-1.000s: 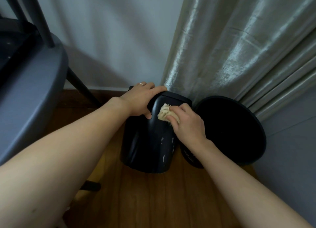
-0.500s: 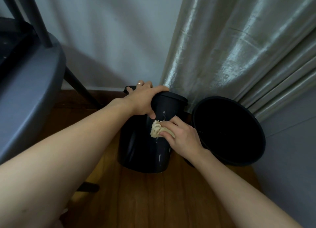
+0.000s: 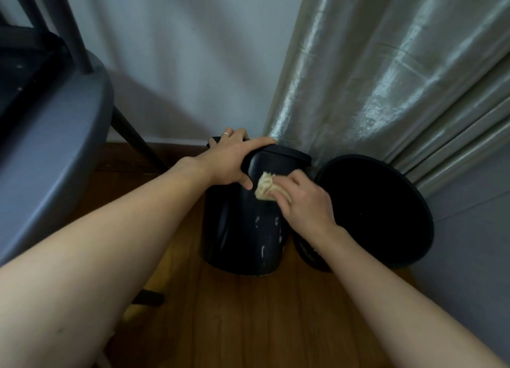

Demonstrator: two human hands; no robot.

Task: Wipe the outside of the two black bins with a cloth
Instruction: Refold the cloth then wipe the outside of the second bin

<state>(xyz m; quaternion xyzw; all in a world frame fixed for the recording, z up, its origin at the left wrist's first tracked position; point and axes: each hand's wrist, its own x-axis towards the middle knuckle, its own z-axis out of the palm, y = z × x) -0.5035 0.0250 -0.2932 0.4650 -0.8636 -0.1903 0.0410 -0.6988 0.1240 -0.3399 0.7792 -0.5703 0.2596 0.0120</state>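
Observation:
Two black bins stand on the wooden floor by the wall. The left bin [image 3: 242, 235] is tall, with pale scuff marks on its side. My left hand [image 3: 231, 157] grips its rim from above, thumb down the outer wall. My right hand [image 3: 303, 199] holds a crumpled beige cloth [image 3: 265, 186] and presses it against the upper side of this bin, just beside my left thumb. The right bin [image 3: 386, 215] is wide and round, its open mouth facing me; my right wrist covers part of its lower left wall.
A grey chair [image 3: 55, 135] with dark legs fills the left side, one leg [image 3: 135, 144] slanting to the floor near the left bin. A shiny grey curtain [image 3: 386, 72] hangs behind both bins. A grey wall [image 3: 469, 229] closes the right.
My right hand slid the cloth down the left bin's side, then back up near the rim. My left hand kept its grip on the rim.

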